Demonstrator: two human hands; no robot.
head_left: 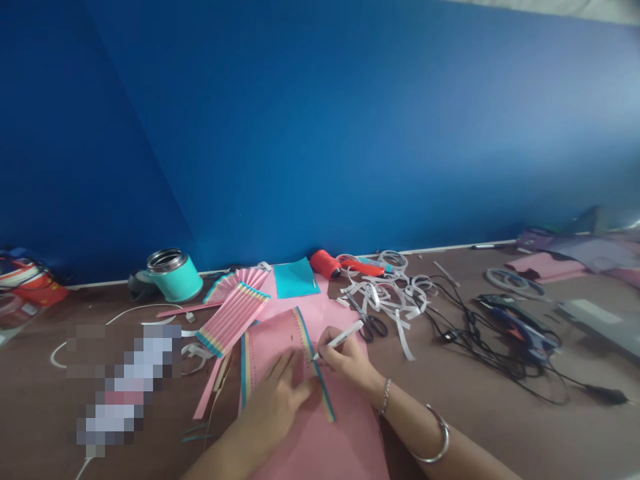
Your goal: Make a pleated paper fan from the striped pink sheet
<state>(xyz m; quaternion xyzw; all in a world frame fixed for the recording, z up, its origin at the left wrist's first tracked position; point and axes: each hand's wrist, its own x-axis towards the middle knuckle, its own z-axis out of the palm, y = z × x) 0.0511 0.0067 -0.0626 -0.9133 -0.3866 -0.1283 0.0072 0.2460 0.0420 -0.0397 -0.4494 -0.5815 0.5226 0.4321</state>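
My right hand [345,360] is closed around a white pen [345,333], its tip at the blue-and-yellow edge strip of a pink paper sheet [270,340]. Rows of small dark marks run along both striped edges of this sheet. My left hand [280,393] lies flat on the sheet with its fingers spread, pressing it against a larger pink sheet [355,427] underneath. Left of the sheet lies a pleated pink paper piece [235,318] with blue and yellow ends. Behind it is another fan-folded pink paper [243,280].
A teal paper square [296,279] and a red thread spool [325,264] lie at the back. Scissors [373,327] and curled white paper strips [385,293] are right of the hands. Black cables [470,340] and a glue gun [523,333] lie farther right. A teal mug [175,275] stands back left.
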